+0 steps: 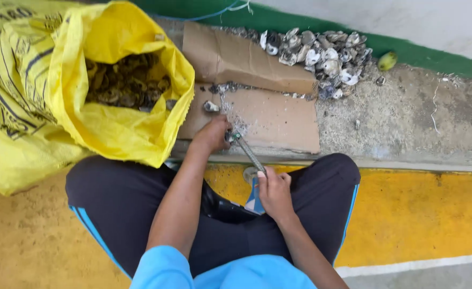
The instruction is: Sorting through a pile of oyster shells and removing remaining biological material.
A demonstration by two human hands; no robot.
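Observation:
My left hand [213,134] is closed around a small shell, pressing it against the brown cardboard sheet [270,115] on the concrete ledge. In my right hand [274,190] is a ribbed metal rod [249,152], its tip touching the shell at my left hand. A single loose shell [210,106] lies on the cardboard just beyond my left hand. I sit with knees apart in dark trousers with blue stripes.
A large open yellow sack [102,101] full of dark shells stands at left. A pile of emptied grey-white shells [321,56] lies at the cardboard's far right corner, beside a small green fruit [387,60]. A green-painted wall base runs behind; yellow floor lies below the ledge.

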